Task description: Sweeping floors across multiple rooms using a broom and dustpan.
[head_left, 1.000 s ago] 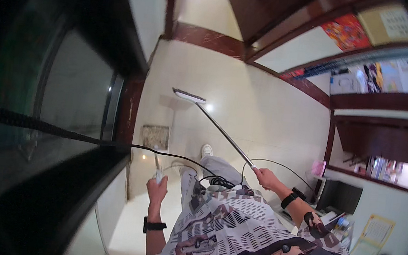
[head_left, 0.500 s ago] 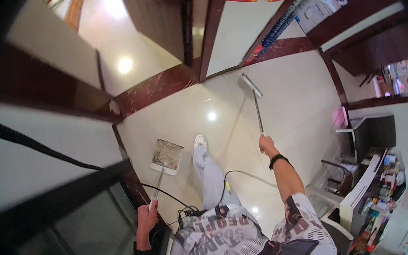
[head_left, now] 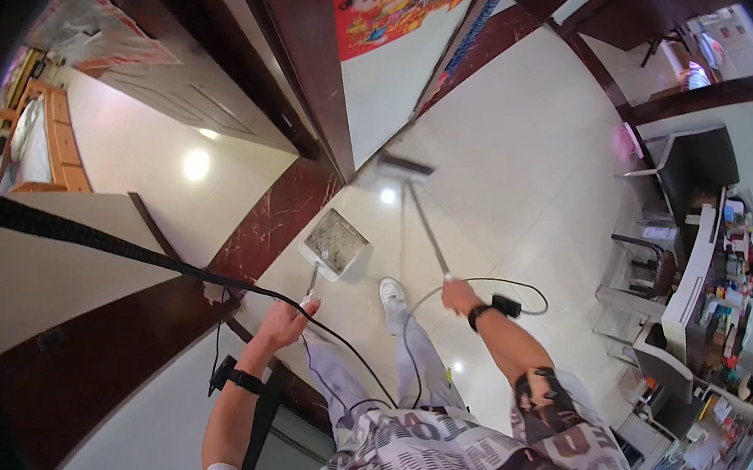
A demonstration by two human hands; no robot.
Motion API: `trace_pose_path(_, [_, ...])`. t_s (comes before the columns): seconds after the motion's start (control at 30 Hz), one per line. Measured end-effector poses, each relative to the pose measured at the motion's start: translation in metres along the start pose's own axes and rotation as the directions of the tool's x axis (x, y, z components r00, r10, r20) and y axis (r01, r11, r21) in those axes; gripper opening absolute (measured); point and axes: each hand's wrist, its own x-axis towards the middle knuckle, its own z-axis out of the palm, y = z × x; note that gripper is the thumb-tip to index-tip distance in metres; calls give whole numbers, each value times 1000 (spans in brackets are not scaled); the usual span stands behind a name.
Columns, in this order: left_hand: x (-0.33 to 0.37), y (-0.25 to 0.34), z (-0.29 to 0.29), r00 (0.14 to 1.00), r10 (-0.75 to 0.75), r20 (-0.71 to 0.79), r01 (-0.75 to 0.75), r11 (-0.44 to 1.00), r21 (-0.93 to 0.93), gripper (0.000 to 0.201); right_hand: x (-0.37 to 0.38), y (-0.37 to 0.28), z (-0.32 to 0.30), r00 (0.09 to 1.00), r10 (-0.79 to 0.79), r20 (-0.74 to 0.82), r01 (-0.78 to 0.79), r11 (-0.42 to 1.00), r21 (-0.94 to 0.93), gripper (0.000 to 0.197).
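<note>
My left hand [head_left: 285, 320] is wrapped round the handle of a white dustpan [head_left: 337, 243]. Its tray lies on the tiles close to a dark red marble threshold, with dirt or worn stains across its inside. Out to the right, my right hand [head_left: 459, 296] grips the pole of a broom [head_left: 429, 226]. The broom's wide head [head_left: 407, 165] is smeared by motion and sits beyond the dustpan, near the foot of the wall. A small gap of floor parts the broom head from the tray.
A dark red threshold [head_left: 275, 203] and an open door [head_left: 199, 100] lie to the left. Chairs [head_left: 695, 171] and a cluttered desk [head_left: 695, 266] line the right. Black cables [head_left: 331, 330] hang across my front. My shoe [head_left: 392, 293] stands behind the dustpan.
The dustpan has moved forward and right, toward the wall corner. The broom head has swung left, closer to the dustpan. The view has shifted, and more of the left doorway shows.
</note>
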Motion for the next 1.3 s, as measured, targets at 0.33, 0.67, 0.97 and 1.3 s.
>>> trace_pose_path(0.33, [26, -53, -15, 991, 117, -60, -118, 993, -24, 70, -239, -105, 37, 923, 349, 162, -384, 798, 465, 54])
trace_pose_path(0.67, [-13, -63, -24, 988, 156, -6, -155, 980, -122, 45, -70, -5, -32, 723, 686, -82, -347, 463, 816, 57])
trace_pose_path(0.97, [67, 17, 40, 929, 256, 267, -252, 966, -52, 43, 116, 202, 11, 814, 578, -65, -422, 664, 617, 22])
trace_pose_path(1.3, [64, 64, -13, 964, 78, 256, -102, 991, 82, 69, -200, -105, 22, 950, 257, 177, -310, 711, 631, 41])
